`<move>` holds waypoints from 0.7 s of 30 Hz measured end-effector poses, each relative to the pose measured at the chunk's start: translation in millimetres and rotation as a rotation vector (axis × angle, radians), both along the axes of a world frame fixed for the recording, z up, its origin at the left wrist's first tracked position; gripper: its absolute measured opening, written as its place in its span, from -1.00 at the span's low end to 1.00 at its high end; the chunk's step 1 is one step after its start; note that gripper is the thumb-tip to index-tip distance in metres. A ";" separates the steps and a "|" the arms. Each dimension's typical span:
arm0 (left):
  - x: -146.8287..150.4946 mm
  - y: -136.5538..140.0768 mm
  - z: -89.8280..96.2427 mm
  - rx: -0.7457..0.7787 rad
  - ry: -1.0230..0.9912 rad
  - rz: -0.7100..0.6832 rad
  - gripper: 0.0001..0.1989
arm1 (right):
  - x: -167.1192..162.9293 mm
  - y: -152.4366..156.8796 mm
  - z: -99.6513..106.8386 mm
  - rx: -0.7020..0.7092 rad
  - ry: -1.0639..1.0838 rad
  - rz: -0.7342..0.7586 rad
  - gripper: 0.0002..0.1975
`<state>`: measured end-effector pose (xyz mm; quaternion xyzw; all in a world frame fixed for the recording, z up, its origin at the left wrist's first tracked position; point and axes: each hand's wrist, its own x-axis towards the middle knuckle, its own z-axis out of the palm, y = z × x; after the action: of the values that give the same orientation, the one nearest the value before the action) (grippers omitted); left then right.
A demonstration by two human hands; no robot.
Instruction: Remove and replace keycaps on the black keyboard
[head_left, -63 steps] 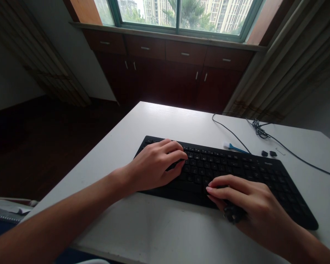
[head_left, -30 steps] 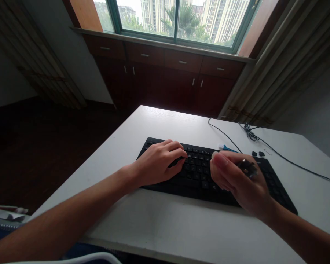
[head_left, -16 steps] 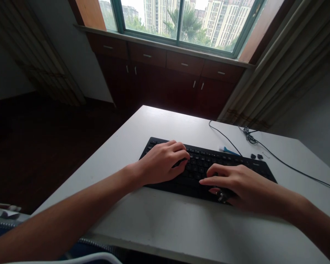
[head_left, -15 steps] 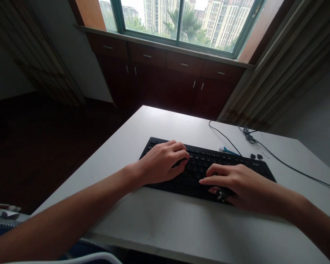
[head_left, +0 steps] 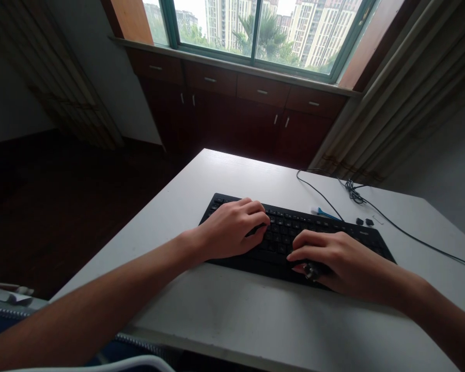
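— Where to begin?
— With the black keyboard [head_left: 278, 236]. Lies flat on the white table [head_left: 217, 315], slanting down toward the right, under the left hand [head_left: 238, 227] and the right hand [head_left: 331, 261].
— And the left hand?
— Arches over the left part of the keyboard, with fingers bent about halfway and tips near the thumb. Cannot tell whether gripping anything beneath the palm.
— And the right?
— Hangs low over the middle and near edge, with forward fingers bent and tips close to the keys; hard to say whether touching. Holds a small dark tool [head_left: 311, 271] with a shiny end, tucked under the fingers. Too shadowed to make out fully.
— See anything behind the keyboard?
— Yes: a blue brush [head_left: 327, 214] with pale bristles, just beyond the far edge. Then two small black pieces [head_left: 369, 222], near a thin bent wire [head_left: 377, 220]. Also a dark cable [head_left: 411, 236], partly bunched into a tangle.
— And farther off?
— A reddish-brown cabinet [head_left: 225, 113], below a green-framed window [head_left: 227, 23].
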<state>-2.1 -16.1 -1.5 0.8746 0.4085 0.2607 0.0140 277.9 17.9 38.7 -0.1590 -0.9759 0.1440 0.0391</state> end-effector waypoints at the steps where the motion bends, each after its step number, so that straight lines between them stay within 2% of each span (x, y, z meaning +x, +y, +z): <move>1: -0.1 0.0 0.1 0.001 0.001 -0.002 -0.81 | 0.8 0.0 -1.3 0.011 0.006 0.010 -0.53; 5: -0.5 -0.5 -0.5 0.006 -0.015 -0.015 -0.80 | 4.6 -1.5 -3.8 0.068 0.068 0.064 -0.47; 8: 1.5 -2.1 -1.1 0.019 -0.042 -0.049 -0.79 | 6.4 -1.7 -4.3 0.037 0.162 0.083 -0.50; 11: 6.9 -5.9 0.6 0.002 -0.119 -0.103 -0.81 | 4.0 1.1 -7.9 0.013 0.297 0.036 -0.57; 16: 18.5 -13.8 6.4 -0.161 -0.293 -0.130 -0.77 | -6.8 5.3 -23.9 0.175 0.546 -0.077 -0.56; 21: 26.0 -18.3 7.3 -0.224 -0.343 -0.067 -0.74 | -9.8 -0.1 -37.8 0.288 0.633 -0.061 -0.54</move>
<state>23.9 -34.3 5.7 0.8236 0.3972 0.3580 0.1891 268.1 17.8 0.9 -0.1287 -0.9205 0.0456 0.3661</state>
